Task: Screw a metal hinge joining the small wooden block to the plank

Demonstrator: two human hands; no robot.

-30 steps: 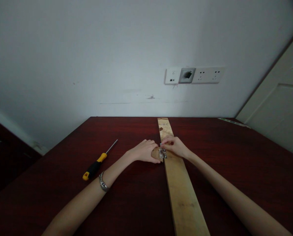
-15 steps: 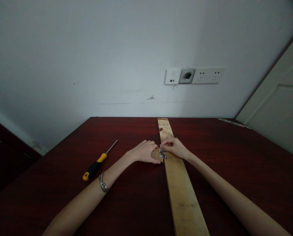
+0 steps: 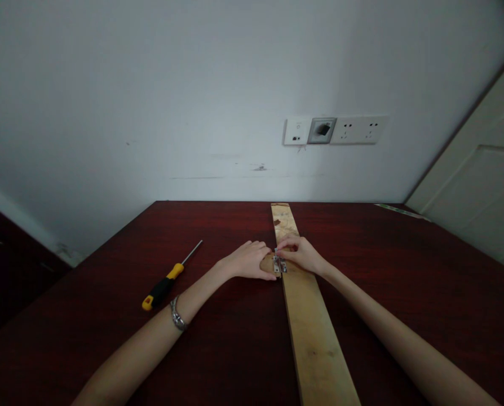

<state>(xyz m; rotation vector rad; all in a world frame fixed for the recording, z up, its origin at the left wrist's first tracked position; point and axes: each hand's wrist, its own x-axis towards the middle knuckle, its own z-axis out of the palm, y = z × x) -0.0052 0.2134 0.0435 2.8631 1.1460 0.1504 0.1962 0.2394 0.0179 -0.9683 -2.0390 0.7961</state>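
Note:
A long pale wooden plank (image 3: 315, 332) lies lengthwise on the dark red table. Against its left edge sits a short wooden block (image 3: 268, 263), with my left hand (image 3: 248, 260) closed around it, thumb in front and fingers behind. What looks like a small metal hinge (image 3: 279, 264) lies across the joint between block and plank. My right hand (image 3: 301, 252) rests over the plank, thumb and forefinger pinched at the hinge's far end. Whatever is between those fingertips is too small to make out. Left of my hands lies a yellow and black screwdriver (image 3: 163, 290), shaft pointing away.
The red wooden table (image 3: 235, 332) meets a white wall behind. Sockets and a switch plate (image 3: 357, 131) are set in that wall. A thin pale strip (image 3: 402, 212) lies at the table's back right edge, near a white panelled door (image 3: 484, 163).

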